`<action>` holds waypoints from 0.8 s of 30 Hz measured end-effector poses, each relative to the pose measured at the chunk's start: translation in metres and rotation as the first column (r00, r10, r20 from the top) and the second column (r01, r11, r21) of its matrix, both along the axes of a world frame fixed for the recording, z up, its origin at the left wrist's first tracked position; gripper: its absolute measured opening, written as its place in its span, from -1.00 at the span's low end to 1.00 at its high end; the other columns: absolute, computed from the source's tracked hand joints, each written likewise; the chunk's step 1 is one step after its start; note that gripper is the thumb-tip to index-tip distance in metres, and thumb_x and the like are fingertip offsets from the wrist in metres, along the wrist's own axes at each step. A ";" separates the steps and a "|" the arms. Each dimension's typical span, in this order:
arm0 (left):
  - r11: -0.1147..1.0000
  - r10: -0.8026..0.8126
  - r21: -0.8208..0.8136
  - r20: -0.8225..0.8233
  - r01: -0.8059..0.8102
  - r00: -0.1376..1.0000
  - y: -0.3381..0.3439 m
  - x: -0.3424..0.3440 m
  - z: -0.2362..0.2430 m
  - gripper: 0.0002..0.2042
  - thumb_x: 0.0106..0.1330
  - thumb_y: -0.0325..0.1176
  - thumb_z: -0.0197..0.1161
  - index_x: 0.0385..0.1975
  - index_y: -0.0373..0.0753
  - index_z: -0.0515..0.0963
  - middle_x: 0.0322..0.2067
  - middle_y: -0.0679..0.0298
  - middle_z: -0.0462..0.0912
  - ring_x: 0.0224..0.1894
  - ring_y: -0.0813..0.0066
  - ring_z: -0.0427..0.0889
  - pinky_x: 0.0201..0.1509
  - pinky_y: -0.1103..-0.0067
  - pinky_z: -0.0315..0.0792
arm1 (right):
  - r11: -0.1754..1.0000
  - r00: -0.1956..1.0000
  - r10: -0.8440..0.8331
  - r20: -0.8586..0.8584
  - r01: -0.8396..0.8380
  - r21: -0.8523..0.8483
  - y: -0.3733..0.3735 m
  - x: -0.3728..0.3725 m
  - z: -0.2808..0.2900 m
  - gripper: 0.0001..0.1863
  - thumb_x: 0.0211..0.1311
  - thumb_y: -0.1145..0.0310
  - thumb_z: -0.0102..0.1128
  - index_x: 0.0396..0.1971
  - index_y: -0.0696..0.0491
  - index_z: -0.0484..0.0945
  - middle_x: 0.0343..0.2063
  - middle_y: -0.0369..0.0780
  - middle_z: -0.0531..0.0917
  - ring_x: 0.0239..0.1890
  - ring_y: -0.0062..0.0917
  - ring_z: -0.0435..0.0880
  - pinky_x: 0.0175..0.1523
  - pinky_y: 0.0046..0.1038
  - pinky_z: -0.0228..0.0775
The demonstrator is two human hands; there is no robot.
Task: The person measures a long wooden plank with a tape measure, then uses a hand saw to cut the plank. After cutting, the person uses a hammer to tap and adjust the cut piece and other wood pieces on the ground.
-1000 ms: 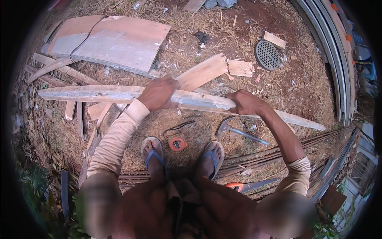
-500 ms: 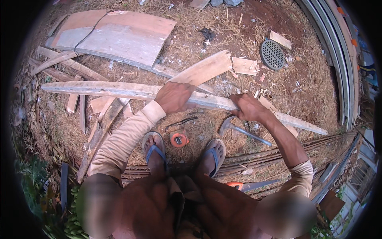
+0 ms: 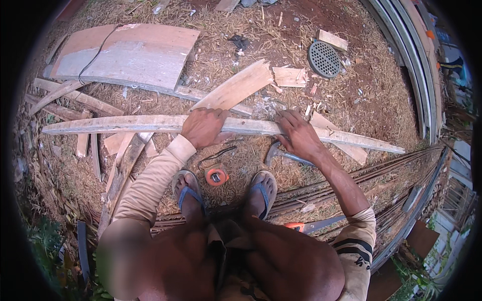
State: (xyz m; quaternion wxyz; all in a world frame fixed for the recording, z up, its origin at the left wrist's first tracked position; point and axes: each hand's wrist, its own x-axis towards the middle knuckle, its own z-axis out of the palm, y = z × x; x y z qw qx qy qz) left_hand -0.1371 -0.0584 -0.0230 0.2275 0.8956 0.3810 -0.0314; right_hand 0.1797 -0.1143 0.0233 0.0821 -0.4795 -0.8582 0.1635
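Observation:
A long wooden batten (image 3: 150, 122) lies crosswise in front of me, over other wood pieces. My left hand (image 3: 204, 127) is closed round it left of its middle. Farther right, my right hand (image 3: 299, 134) grips the same batten, fingers over the far edge and thumb on the near side. Just below that hand lies a claw hammer (image 3: 273, 152), its handle partly hidden by my wrist. An orange tape measure (image 3: 216, 176) rests on the ground between my sandalled feet, with a dark strip (image 3: 217, 155) just beyond it.
A plywood sheet (image 3: 125, 57) lies at the far left. Broken boards (image 3: 236, 88) and a round perforated grate (image 3: 324, 59) lie beyond the batten. A handsaw (image 3: 321, 224) and thin rods (image 3: 351, 175) are at near right. Long metal profiles (image 3: 409, 65) run along the right.
My view has shifted slightly. The right hand has turned, its fingers now reaching farther over the batten, and its forearm covers more of the hammer handle. My left hand keeps its hold.

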 end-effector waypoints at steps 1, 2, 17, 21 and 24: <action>1.000 0.006 0.004 0.028 -0.006 1.000 -0.001 0.000 0.001 -0.44 0.28 0.18 0.35 -0.09 -0.28 0.57 -0.25 0.04 0.74 -0.22 -0.01 0.74 -0.09 0.18 0.58 | 0.988 0.981 -0.151 -0.118 0.150 -0.019 -0.021 -0.001 0.001 -0.66 0.30 0.40 0.34 0.04 0.17 0.66 0.01 0.02 0.69 0.16 -0.03 0.63 0.20 -0.09 0.53; 1.000 0.015 -0.005 0.049 -0.014 0.999 -0.003 0.001 0.002 -0.44 0.27 0.16 0.36 -0.08 -0.28 0.57 -0.25 0.03 0.74 -0.21 -0.01 0.74 -0.09 0.18 0.58 | 0.966 0.951 -0.256 -0.171 0.257 -0.020 -0.045 -0.001 0.001 -0.68 0.30 0.40 0.35 0.02 0.17 0.67 0.00 0.02 0.69 0.14 -0.04 0.63 0.20 -0.09 0.53; 1.000 -0.003 -0.015 -0.010 0.003 1.000 0.006 0.005 0.007 -0.44 0.29 0.15 0.36 -0.08 -0.29 0.54 -0.25 0.01 0.74 -0.20 -0.05 0.75 -0.11 0.16 0.58 | 0.714 0.695 -0.685 0.219 0.700 0.012 -0.197 0.070 -0.097 -0.55 0.30 0.34 0.27 0.17 0.09 0.56 0.11 -0.02 0.59 0.26 -0.05 0.48 0.38 0.03 0.35; 1.000 -0.006 -0.008 -0.059 0.005 0.998 0.005 0.004 0.009 -0.47 0.32 0.14 0.33 -0.08 -0.29 0.55 -0.27 0.07 0.76 -0.17 0.06 0.77 -0.06 0.22 0.58 | 0.798 0.794 -0.542 0.276 0.589 -0.126 -0.187 0.074 -0.108 -0.54 0.35 0.23 0.28 0.21 0.04 0.53 0.05 -0.03 0.57 0.19 -0.08 0.49 0.31 0.07 0.35; 1.000 -0.006 -0.012 -0.075 0.005 0.997 0.006 0.002 0.008 -0.42 0.29 0.17 0.36 -0.02 -0.27 0.52 -0.24 0.06 0.74 -0.18 0.02 0.76 -0.15 0.18 0.59 | 0.855 0.845 -0.460 0.274 0.505 -0.122 -0.181 0.077 -0.109 -0.67 0.41 0.13 0.27 0.02 0.01 0.59 -0.12 -0.07 0.60 -0.04 -0.12 0.59 0.10 -0.03 0.46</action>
